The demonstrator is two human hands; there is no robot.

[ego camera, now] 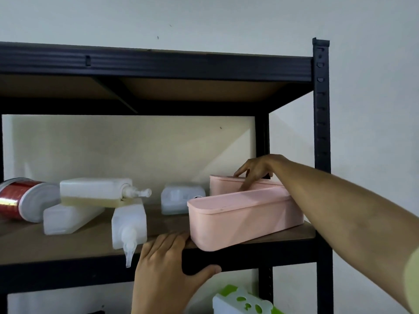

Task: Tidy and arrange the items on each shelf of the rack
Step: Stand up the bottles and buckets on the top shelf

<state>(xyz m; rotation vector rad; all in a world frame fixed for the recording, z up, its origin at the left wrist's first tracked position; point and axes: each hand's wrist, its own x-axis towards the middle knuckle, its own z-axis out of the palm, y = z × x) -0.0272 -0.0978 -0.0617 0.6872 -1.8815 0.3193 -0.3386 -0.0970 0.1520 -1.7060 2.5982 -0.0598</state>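
Observation:
Two pink plastic bins stand at the right end of the wooden shelf (68,243). The front pink bin (244,218) is angled, and its near corner overhangs the shelf edge. The rear pink bin (226,184) sits behind it. My right hand (256,171) reaches over the front bin; its fingers dip between the two bins and touch the rear bin's rim. My left hand (165,264) grips the black front rail of the shelf, fingers on top and thumb underneath. To the left, several translucent white pump bottles lie on their sides: one (129,223) points its nozzle past the edge, and another (97,191) rests across a third (68,218).
A red and silver can (20,200) lies on its side at the far left. Another white bottle (181,200) sits at the back behind the bins. The black rack upright (322,109) rises at the right. On the shelf below stands a green and white box (244,302).

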